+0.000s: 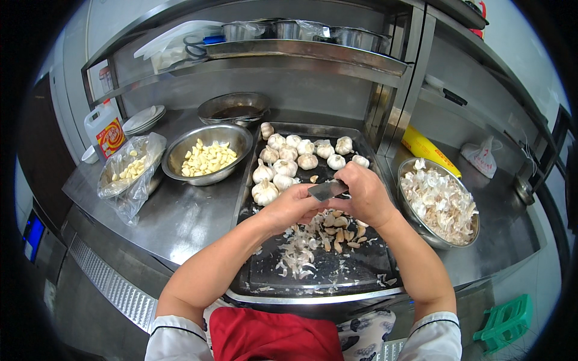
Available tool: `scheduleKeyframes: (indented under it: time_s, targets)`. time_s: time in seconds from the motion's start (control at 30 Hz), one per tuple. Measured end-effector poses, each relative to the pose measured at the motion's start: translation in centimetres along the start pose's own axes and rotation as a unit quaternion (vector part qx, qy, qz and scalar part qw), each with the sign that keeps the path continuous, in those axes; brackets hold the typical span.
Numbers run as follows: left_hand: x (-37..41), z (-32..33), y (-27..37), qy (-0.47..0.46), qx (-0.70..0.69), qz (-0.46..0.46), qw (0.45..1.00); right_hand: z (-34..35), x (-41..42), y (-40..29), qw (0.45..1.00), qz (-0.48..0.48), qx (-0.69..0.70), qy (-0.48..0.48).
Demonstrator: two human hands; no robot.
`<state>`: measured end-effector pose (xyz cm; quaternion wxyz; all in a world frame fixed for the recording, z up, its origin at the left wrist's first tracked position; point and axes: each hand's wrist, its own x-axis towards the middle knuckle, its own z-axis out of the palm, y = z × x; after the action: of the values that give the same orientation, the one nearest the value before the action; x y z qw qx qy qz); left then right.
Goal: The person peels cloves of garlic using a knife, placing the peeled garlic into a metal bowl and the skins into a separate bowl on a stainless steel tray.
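My right hand (366, 194) grips a knife with a short, wide metal blade (327, 190) that points left over the dark metal tray (316, 286). Close against it, my left hand (294, 205) has its fingertips bent together below the blade; whether they pinch a garlic clove is hidden. Whole garlic bulbs (285, 168) fill the tray's far half. Under my hands lie unpeeled garlic cloves (348, 234) and, to their left, a heap of loose garlic skins (299, 252). Peeled cloves (208, 158) sit in a steel bowl (170, 168) left of the tray.
At right stands a steel bowl (408, 225) heaped with garlic skins (438, 203), beside a yellow roll (431, 151). Further left are a plastic-covered bowl of peeled cloves (132, 170), a plastic jug (104, 131) and stacked plates (144, 119). A dark-stained pan (234, 108) stands behind, below a steel shelf (307, 54).
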<state>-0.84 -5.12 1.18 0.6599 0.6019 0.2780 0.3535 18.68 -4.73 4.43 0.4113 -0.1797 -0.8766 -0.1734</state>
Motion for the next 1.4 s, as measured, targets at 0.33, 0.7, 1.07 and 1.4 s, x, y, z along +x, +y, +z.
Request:
scheduleKeyframes:
  time_s: [0.33, 0.7, 1.07, 1.4]
  targets:
    - [0.7, -1.5, -0.7, 0.036, -0.066, -0.011, 0.997, 1.7, -1.3, 1.9, 0.917, 0.340, 0.178, 0.113]
    - [1.0, -1.4, -1.1, 0.089, 0.063, 0.031, 0.994, 6.6, -6.6, 6.4, 0.845, 0.427, 0.282, 0.151]
    - [-2.2, -17.1, 4.1, 0.384, 0.391, 0.114, 0.829, 9.3, -8.5, 7.2, 0.832, 0.513, 0.207, 0.039]
    - [0.8, -1.3, 0.2, 0.130, 0.453, 0.163, 0.867, 6.6, -8.3, 8.2, 0.852, 0.495, 0.139, 0.097]
